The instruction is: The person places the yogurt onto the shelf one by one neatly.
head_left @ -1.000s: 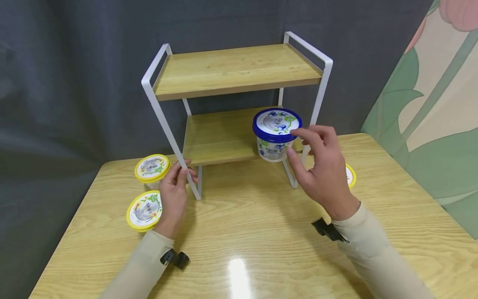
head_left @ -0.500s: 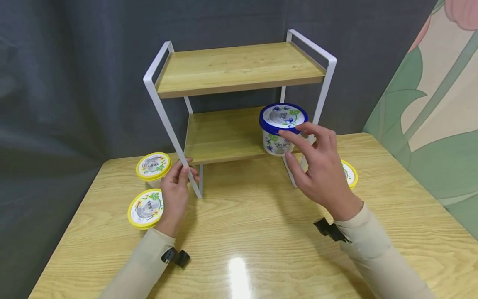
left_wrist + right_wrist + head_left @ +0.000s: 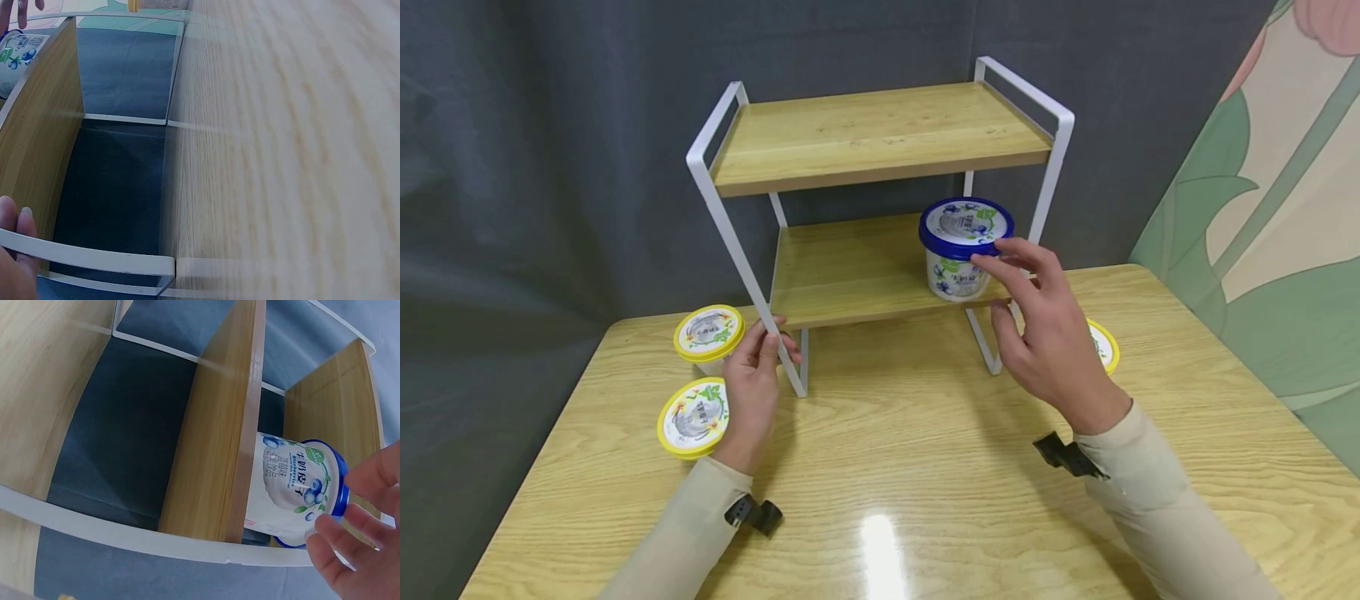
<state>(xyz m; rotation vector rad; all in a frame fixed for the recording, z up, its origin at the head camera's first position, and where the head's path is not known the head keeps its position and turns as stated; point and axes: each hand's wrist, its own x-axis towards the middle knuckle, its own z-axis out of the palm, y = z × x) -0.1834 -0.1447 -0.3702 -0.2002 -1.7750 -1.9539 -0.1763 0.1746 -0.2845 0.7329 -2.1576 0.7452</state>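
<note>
A white tub with a blue lid [image 3: 964, 223] stands upright at the right front of the rack's lower shelf [image 3: 850, 271]. My right hand [image 3: 1056, 342] is at its right front, with fingertips touching the lid's rim and the thumb lower and apart. In the right wrist view the fingers are loosely bent beside the tub [image 3: 294, 481], not wrapped round it. My left hand [image 3: 752, 400] grips the white left front leg of the rack [image 3: 730, 242]. The left wrist view shows fingers behind the white frame [image 3: 94, 257].
Two yellow-lidded tubs stand left of the rack, one farther back [image 3: 709, 331] and one nearer [image 3: 694, 418], partly behind my left hand. Another yellow-lidded tub [image 3: 1103, 346] is partly hidden by my right hand. The upper shelf [image 3: 880, 133] overhangs the lower one.
The blue-lidded tub has moved back and slightly right onto the lower shelf. My right thumb has moved away from the tub's side. My left hand keeps its grip on the leg.
</note>
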